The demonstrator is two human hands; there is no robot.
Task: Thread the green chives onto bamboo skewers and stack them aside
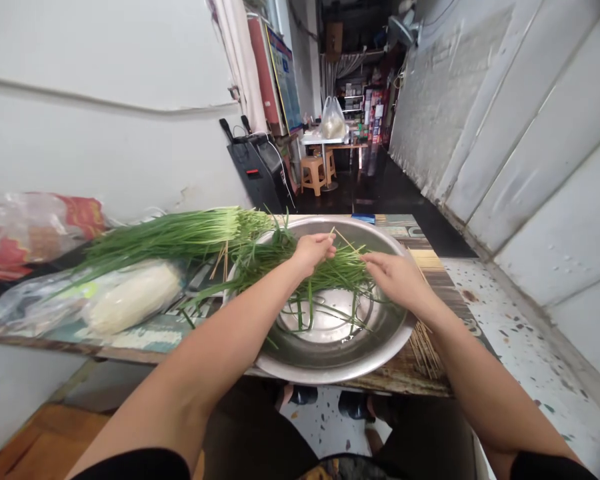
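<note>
A wide steel basin (330, 363) sits on the low table in front of me with loose green chives (340, 273) lying across it. My left hand (313, 252) is closed over the chives at the basin's far side, pinching a thin bamboo skewer (347, 241) that sticks out to the right. My right hand (397, 277) rests on the chives just right of it, fingers curled together on the stalks.
A big bundle of chives (175, 237) lies left of the basin, beside a clear bag holding something white (130, 297). Several bamboo skewers (423, 343) lie at the table's right edge. Red-printed bags (35, 230) sit far left. A dark corridor with stools runs ahead.
</note>
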